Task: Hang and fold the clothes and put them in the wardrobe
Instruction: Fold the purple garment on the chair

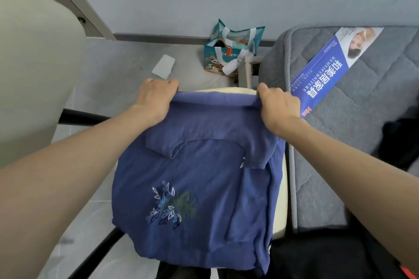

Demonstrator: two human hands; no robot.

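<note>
**Blue garment (204, 176) spread on a cream seat (280, 199), seen from above.** Nearest, the hem is shown, with dark clothing (317, 260) lying just to its right. An embroidered leaf motif (170, 204) is carried on the near half. Farther on, a flap with a curved neckline and one short sleeve is doubled back over the body of the garment.

At the far edge the cloth is taken at both corners. The left hand (156, 96) is curled over the far-left corner and the right hand (277, 108) over the far-right corner. The fingers of each are clenched round a rolled fold, which is drawn straight between them. The step in hand is judged to be a fold.

The fabric is judged to be thin, light and limp. No shape would be kept unsupported, and creases would be taken readily. It is best held as shown, at two corners of one edge, so that the span is kept level. Under a single central grip, the sides would be expected to droop and the doubled layers to slide apart.

Beyond the hands, a scrap of white paper (163, 67) and a patterned bag (229, 52) are seen on the floor (113, 70). A quilted grey mattress (374, 120) bearing a blue banner (326, 72) lies to the right.
</note>
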